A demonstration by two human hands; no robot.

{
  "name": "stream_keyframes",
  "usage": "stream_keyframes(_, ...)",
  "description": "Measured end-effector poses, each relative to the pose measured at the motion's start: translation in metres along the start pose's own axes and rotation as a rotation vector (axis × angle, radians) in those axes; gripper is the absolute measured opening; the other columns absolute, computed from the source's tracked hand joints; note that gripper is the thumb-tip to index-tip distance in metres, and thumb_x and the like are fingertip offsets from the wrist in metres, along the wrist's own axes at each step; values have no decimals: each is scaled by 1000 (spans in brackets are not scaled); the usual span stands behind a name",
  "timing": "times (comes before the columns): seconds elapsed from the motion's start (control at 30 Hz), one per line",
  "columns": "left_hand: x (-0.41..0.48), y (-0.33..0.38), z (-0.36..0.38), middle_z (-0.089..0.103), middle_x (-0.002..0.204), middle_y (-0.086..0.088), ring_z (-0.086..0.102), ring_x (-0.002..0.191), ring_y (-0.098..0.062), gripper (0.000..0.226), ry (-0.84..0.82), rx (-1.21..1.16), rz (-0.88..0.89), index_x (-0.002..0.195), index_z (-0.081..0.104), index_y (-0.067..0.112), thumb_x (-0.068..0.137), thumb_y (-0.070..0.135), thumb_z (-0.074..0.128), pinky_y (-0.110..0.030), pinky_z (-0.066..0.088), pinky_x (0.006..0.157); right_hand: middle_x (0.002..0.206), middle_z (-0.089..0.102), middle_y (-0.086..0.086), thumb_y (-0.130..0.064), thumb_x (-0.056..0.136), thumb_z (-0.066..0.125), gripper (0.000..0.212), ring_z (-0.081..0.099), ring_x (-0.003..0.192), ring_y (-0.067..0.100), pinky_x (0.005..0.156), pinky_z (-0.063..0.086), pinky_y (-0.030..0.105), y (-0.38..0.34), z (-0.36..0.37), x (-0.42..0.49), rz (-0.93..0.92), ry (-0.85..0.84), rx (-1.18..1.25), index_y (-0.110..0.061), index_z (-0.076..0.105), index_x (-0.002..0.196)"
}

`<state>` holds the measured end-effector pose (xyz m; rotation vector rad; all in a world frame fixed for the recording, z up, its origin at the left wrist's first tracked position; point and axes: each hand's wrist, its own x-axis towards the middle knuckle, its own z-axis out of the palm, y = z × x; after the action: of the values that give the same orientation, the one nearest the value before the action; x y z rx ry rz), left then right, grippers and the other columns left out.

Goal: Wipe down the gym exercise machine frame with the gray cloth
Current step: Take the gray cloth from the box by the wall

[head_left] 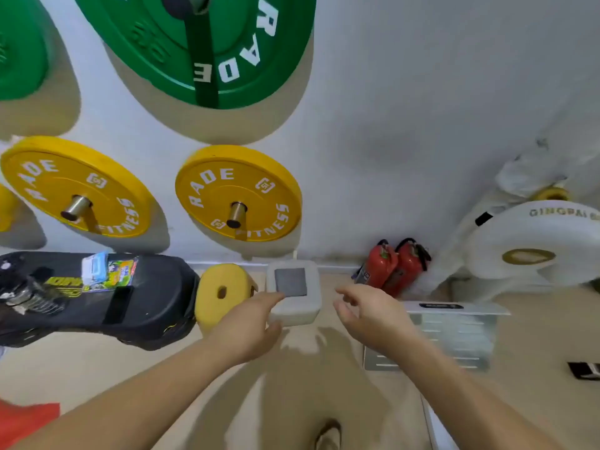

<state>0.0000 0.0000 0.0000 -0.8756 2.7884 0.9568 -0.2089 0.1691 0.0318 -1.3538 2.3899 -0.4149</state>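
Gray cloth (pixel 290 282) lies flat on a white box (pixel 297 311) by the wall. Left hand (pixel 253 323) is nearer, its straight fingers reaching the cloth's near-left corner. Right hand (pixel 367 315) hovers beside, fingers loosely apart, empty.

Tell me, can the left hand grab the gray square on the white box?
Probably yes: the left hand is at the near corner of the gray square atop the white box, with nothing in between.
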Motion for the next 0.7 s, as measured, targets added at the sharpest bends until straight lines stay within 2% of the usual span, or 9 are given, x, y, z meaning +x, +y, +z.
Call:
stream_keyframes(0.1, 69, -22, 29, 54, 143, 6, 54, 129, -15, 58, -83, 9, -97, 154, 42, 27, 99, 36, 59, -18, 39, 98, 108, 69, -17, -48, 99, 54, 39, 65, 105, 7, 97, 52, 38, 37, 23, 56, 154, -57, 214, -32, 63, 134)
stream_keyframes(0.17, 111, -44, 53, 50, 151, 3, 53, 133, -17, 61, -138, -2, -188, 155, 41, 23, 98, 37, 59, -21, 40, 103, 98, 68, -18, -43, 99, 59, 32, 66, 98, 8, 90, 53, 29, 62, 42, 99, 220, -98, 327, -30, 67, 128)
stream_keyframes(0.23, 152, -68, 79, 50, 151, 1, 53, 133, -18, 63, -204, -7, -249, 156, 41, 21, 98, 39, 58, -25, 44, 104, 95, 64, -20, -37, 100, 61, 26, 65, 96, 7, 80, 48, 19, 87, 66, 141, 235, -87, 387, -31, 68, 124)
stream_keyframes(0.33, 203, -106, 117, 55, 142, -4, 57, 125, -23, 54, -273, 0, -309, 148, 49, 19, 98, 38, 55, -35, 50, 100, 99, 63, -19, -33, 101, 59, 30, 61, 93, 0, 78, 47, 19, 119, 112, 189, 280, -121, 443, -27, 65, 130)
stream_keyframes(0.37, 221, -118, 130, 56, 139, -4, 58, 122, -23, 51, -290, -1, -323, 145, 50, 20, 98, 38, 55, -36, 51, 99, 100, 62, -20, -34, 102, 59, 32, 60, 93, -2, 75, 46, 16, 129, 131, 202, 306, -131, 467, -27, 64, 132)
stream_keyframes(0.47, 279, -164, 176, 57, 138, -2, 59, 119, -21, 47, -307, -19, -333, 144, 51, 22, 100, 37, 52, -33, 50, 98, 103, 60, -23, -41, 102, 55, 37, 57, 93, -8, 70, 42, 10, 154, 194, 240, 343, -195, 507, -29, 59, 137)
stream_keyframes(0.53, 319, -198, 211, 52, 146, -2, 54, 129, -22, 48, -319, 14, -334, 149, 47, 19, 104, 37, 48, -32, 45, 106, 103, 62, -21, -48, 102, 52, 38, 60, 92, -6, 72, 43, 12, 169, 239, 265, 361, -211, 500, -32, 59, 136)
stream_keyframes(0.63, 369, -242, 265, 43, 156, -1, 44, 141, -19, 48, -327, 100, -285, 152, 44, 18, 108, 38, 43, -29, 35, 116, 101, 65, -18, -54, 100, 51, 38, 63, 90, -1, 79, 54, 24, 193, 304, 301, 387, -241, 477, -37, 57, 133)
stream_keyframes(0.7, 392, -264, 298, 39, 159, 0, 41, 144, -19, 48, -343, 159, -235, 153, 44, 19, 108, 37, 42, -30, 36, 116, 103, 64, -21, -57, 100, 50, 41, 62, 92, -4, 78, 52, 19, 209, 340, 317, 400, -254, 463, -38, 55, 136)
